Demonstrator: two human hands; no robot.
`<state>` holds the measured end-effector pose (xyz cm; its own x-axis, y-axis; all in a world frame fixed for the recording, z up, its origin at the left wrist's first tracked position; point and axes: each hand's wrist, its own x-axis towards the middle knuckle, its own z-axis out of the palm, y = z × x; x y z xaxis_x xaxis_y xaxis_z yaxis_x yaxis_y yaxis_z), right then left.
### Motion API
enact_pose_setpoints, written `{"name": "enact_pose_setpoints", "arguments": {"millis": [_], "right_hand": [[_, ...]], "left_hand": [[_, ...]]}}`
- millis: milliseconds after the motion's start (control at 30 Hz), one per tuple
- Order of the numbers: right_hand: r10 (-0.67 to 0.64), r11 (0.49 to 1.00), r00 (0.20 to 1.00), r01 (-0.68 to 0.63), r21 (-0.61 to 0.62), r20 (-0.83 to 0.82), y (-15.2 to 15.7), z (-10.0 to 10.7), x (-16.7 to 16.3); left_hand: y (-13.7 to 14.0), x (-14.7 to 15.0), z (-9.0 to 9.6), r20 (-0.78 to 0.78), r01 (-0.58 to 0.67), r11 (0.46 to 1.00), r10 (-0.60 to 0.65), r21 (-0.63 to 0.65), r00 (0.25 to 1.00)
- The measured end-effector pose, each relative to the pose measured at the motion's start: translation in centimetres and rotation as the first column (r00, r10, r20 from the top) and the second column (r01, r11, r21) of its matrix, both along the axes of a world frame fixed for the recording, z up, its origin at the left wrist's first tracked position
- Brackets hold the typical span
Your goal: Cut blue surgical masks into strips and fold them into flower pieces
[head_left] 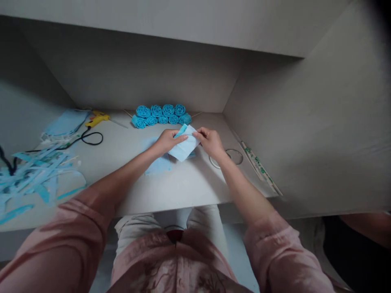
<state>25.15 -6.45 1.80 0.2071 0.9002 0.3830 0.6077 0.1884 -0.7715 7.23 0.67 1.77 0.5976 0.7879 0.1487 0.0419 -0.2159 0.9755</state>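
Observation:
A light blue fabric square (pixel 184 147), with a brighter blue fold at its top, is held up over the middle of the table. My left hand (pixel 171 139) pinches its left side, thumb on top. On its upper right edge, my right hand (pixel 208 140) is closed with thumb and fingers. Beneath and to the left, pale blue fabric pieces (pixel 157 166) lie on the table, partly covered by my hands and the square. Just behind my hands, several rolled blue fabric roses (pixel 163 114) sit in two rows.
A yellow glue gun (pixel 97 119) with a black cord lies at the back left, by a stack of blue face masks (pixel 65 123). Cut blue strips (pixel 39 173) are heaped at left. Metal rings (pixel 234 156) and wrapped sticks (pixel 259 166) lie at right, near the side panel (pixel 305 134).

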Motion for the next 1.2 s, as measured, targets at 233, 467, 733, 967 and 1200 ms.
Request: {"name": "enact_pose_setpoints", "arguments": {"millis": [233,467,733,967,1200], "right_hand": [[-0.006,1.000,0.997,0.003,-0.027,-0.083,0.1,-0.2,-0.8],[0.065,0.998,0.988,-0.066,-0.002,-0.142,0.3,0.8,-0.7],[0.124,0.989,0.992,-0.121,0.082,-0.031,0.6,3.0,-2.8],[0.174,0.978,0.981,-0.182,0.097,0.091,-0.1,4.4,-4.5],[0.082,0.984,0.972,-0.114,0.138,0.219,-0.6,4.2,-3.8]], "left_hand": [[0.9,-3.2,0.7,-0.076,0.067,0.998,-0.066,0.010,0.995],[2.7,-11.1,-0.3,-0.113,-0.184,0.983,0.181,-0.020,0.977],[-0.3,-13.4,2.3,-0.150,-0.250,0.633,0.509,0.733,0.847],[-1.4,-7.3,1.3,-0.111,-0.071,0.853,0.149,0.517,0.983],[1.0,-5.5,-1.8,0.030,-0.028,0.999,0.027,0.038,0.999]]}}
